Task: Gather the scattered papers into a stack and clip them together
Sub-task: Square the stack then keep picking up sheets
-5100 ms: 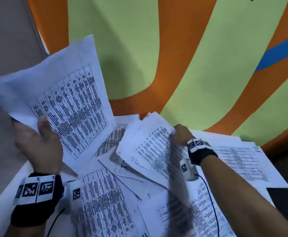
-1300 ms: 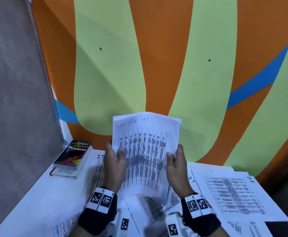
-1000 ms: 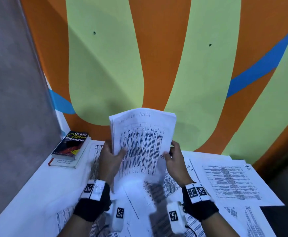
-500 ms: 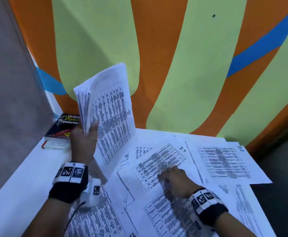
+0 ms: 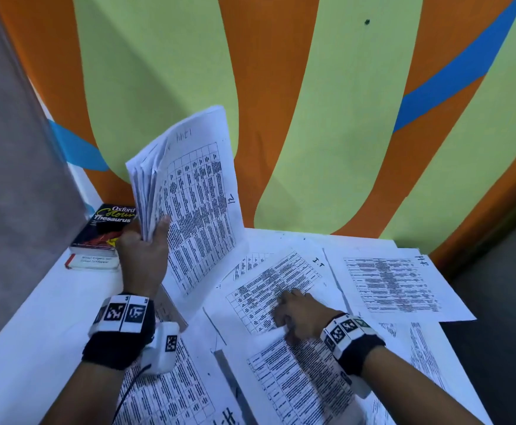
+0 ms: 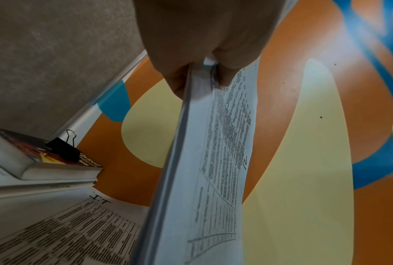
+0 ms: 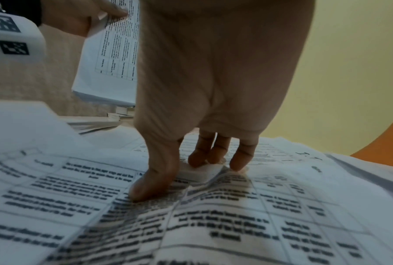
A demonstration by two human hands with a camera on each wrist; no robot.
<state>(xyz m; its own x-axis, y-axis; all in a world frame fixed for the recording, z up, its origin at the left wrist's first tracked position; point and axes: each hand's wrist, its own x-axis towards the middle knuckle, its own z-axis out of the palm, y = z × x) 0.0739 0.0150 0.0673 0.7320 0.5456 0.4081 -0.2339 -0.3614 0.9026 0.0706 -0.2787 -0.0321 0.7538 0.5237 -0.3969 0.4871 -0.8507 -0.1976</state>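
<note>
With your left hand (image 5: 141,256) gripping the fanned bundle of white printed sheets (image 5: 195,194), the pinch of your right hand (image 5: 299,314) may crease the loose white page (image 5: 250,289).

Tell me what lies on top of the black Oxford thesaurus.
A black wire-handled binder clip rests on the book's cover. In the head view the held paper stack covers one corner.
</note>
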